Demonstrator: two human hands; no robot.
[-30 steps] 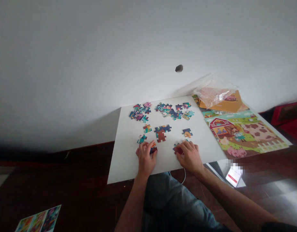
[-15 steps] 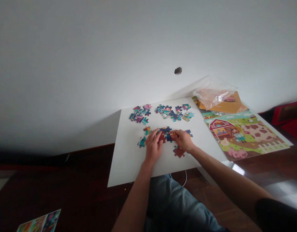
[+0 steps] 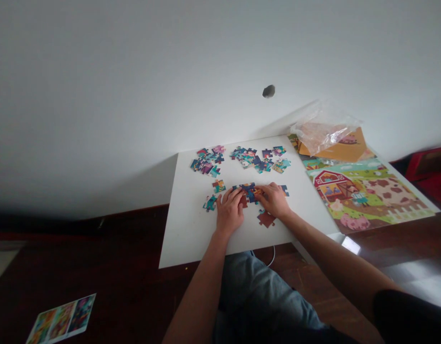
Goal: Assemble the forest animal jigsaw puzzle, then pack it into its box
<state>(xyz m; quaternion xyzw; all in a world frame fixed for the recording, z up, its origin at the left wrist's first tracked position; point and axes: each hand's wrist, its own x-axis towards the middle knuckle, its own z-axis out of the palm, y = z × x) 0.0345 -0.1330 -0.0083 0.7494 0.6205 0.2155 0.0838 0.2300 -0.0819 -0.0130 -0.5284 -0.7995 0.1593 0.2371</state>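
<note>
Several joined puzzle pieces (image 3: 247, 186), dark blue and reddish brown, lie on the white tabletop (image 3: 192, 239) between my hands. My left hand (image 3: 229, 214) rests over their left side, fingers stretched onto them and thumb apart. At their right side my right hand (image 3: 275, 199) is closed, thumb and fingertips pinching a puzzle piece with orange on it (image 3: 258, 192), mostly hidden by the fingers. A brown piece (image 3: 266, 219) lies below my right hand, and a blue piece (image 3: 285, 189) shows behind it. Left of my left hand are a teal piece (image 3: 209, 203) and an orange-and-teal piece (image 3: 218, 185).
Loose puzzle pieces lie in a left pile (image 3: 207, 162) and a right pile (image 3: 251, 158) near the wall (image 3: 134, 95). To the right are a farm picture (image 3: 371, 196), an orange card (image 3: 353, 148) and a clear plastic bag (image 3: 326, 129). A printed sheet (image 3: 64, 319) lies on the floor.
The view has shifted slightly, so the table sits higher in it. Both hands stay at the joined pieces, with only small finger movements.
</note>
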